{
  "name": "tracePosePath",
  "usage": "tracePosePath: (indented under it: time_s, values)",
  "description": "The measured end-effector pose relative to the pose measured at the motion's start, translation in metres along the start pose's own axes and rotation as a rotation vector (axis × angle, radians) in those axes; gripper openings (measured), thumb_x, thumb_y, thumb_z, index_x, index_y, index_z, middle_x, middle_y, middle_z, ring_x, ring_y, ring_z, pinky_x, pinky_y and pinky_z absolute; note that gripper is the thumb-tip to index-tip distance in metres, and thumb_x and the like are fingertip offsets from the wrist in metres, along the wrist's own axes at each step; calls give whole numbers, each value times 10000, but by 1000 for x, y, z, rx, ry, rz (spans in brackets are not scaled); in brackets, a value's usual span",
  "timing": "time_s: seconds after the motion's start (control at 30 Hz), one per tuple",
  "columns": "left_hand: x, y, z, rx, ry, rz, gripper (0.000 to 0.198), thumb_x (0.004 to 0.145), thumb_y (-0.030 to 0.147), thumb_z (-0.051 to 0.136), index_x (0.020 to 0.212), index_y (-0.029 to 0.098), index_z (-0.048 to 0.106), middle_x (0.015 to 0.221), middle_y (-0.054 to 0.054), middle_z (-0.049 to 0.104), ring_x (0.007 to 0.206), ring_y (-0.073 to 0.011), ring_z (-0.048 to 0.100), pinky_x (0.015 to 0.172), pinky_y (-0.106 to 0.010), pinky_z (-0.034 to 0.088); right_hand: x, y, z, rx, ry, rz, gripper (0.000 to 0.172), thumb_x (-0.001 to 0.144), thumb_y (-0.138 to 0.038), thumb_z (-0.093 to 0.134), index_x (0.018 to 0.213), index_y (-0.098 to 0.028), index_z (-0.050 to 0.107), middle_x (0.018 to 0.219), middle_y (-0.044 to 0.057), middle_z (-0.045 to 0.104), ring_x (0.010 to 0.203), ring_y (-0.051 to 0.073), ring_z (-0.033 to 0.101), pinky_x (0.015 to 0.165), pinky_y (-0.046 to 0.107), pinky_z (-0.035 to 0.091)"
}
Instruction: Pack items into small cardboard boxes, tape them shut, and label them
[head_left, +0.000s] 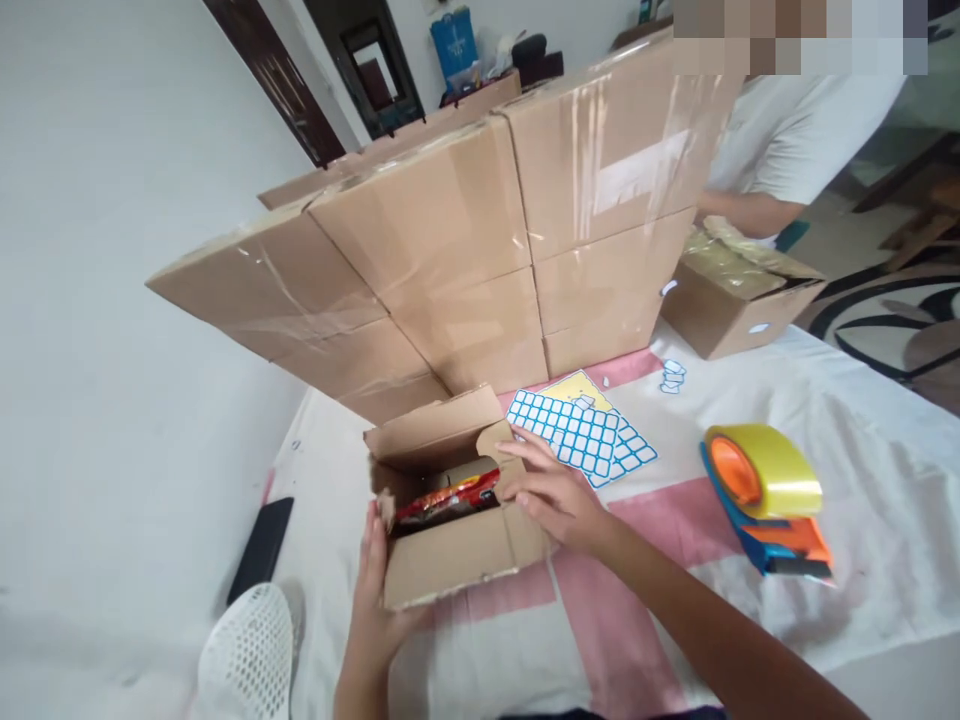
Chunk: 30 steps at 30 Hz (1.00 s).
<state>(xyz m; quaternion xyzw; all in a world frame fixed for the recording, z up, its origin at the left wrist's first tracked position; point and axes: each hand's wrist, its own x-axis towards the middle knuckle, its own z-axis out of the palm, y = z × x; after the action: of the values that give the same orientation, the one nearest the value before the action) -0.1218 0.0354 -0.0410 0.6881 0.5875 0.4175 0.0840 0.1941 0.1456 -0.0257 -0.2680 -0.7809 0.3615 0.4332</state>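
Observation:
An open cardboard box (pixel 442 560) sits on the table in front of me, its flaps standing or folded outward. Inside it lies a shiny red packet (pixel 450 495), partly hidden by the box walls. My left hand (pixel 375 610) grips the box's left side, with the thumb out of sight behind the near flap. At the right end, the fingers of my right hand (pixel 555 497) are bent over the small end flap (pixel 496 440). Just beyond my right hand lie sheets of blue-edged white labels (pixel 570 430), partly over a yellow sheet (pixel 581 388).
A yellow tape roll in a blue and orange dispenser (pixel 769 490) rests at the right. Taped cardboard boxes (pixel 442 230) form a wall at the back. Behind it, a person (pixel 795 150) handles another box (pixel 739 300). A black flat object (pixel 260 550) and white perforated object (pixel 251 650) are left.

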Motion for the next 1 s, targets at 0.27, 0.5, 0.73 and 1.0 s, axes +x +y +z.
tracePosePath:
  time_s: [0.27,0.5,0.73,1.0]
  values:
    - [23,-17,10,-138,210,87,934,831,495,756,1592,456,217,1684,-71,283,1553,-339,248,1232,-583,273,7,5,5,12,39,-31,315,1030,-377,482,930,-272,761,1184,78,663,1426,288,449,1258,578,230]
    - [37,-10,21,-440,120,-87,814,854,615,673,1553,299,402,1237,-123,726,1404,-349,505,1192,-596,350,13,6,16,379,171,205,642,996,-562,457,1585,-387,269,1652,54,303,1564,271,220,1252,534,241]
    - [29,5,38,-422,322,-365,815,870,431,722,1580,365,327,1660,-74,348,1530,-334,310,1248,-551,277,26,-3,6,496,204,188,639,1002,-619,244,1525,-294,413,1359,115,572,1305,294,544,1121,491,416]
    - [46,39,19,176,-26,189,554,878,267,666,1403,427,589,1491,7,582,1453,-357,441,1263,-636,162,17,-2,4,-145,89,68,499,1063,-539,280,1120,-282,704,1323,87,546,1329,272,464,1161,508,302]
